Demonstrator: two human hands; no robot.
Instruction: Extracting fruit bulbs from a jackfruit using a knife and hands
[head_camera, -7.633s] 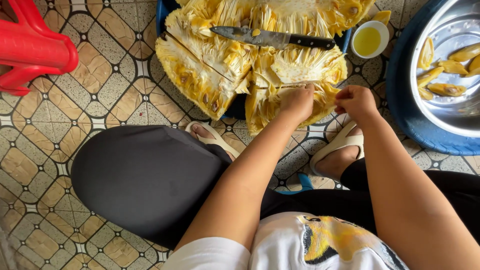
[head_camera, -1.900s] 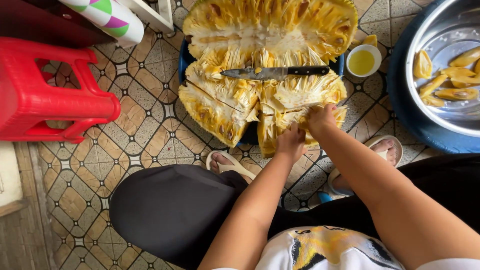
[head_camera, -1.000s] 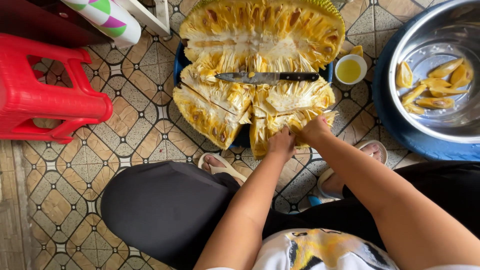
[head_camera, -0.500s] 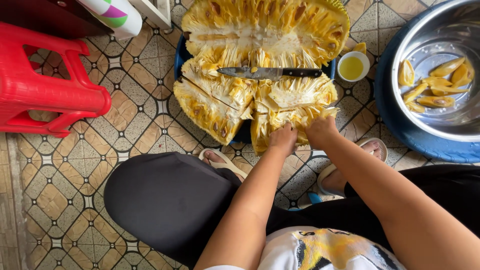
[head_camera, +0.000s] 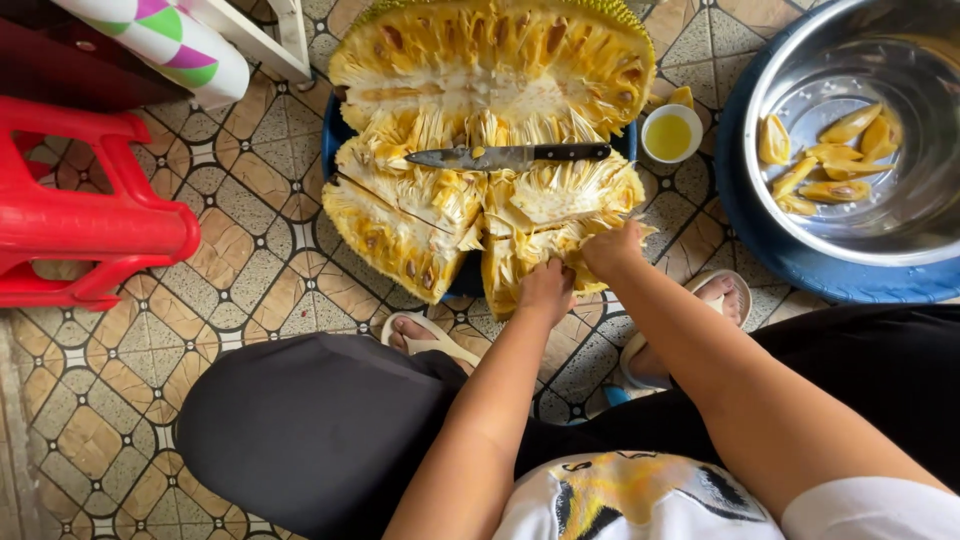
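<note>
Cut jackfruit (head_camera: 470, 170), opened in large yellow sections, lies on a dark blue tray (head_camera: 335, 125) set on the patterned tile floor (head_camera: 200, 300). Left hand (head_camera: 545, 290) grips the lower edge of the nearest section, fingers curled into the fibrous flesh. Right hand (head_camera: 612, 250) is just beside it, fingers closed on the same section's edge.

A knife (head_camera: 510, 156) with a black handle rests flat across the middle of the fruit, well above both hands. A small white cup (head_camera: 671, 133) of yellow liquid stands at the fruit's right edge. A steel bowl (head_camera: 800, 60) holding yellow fruit pods (head_camera: 820, 160) sits on a blue round base (head_camera: 800, 270) to the right. A red plastic stool (head_camera: 90, 215) stands to the left. Sandalled feet show below the fruit.
</note>
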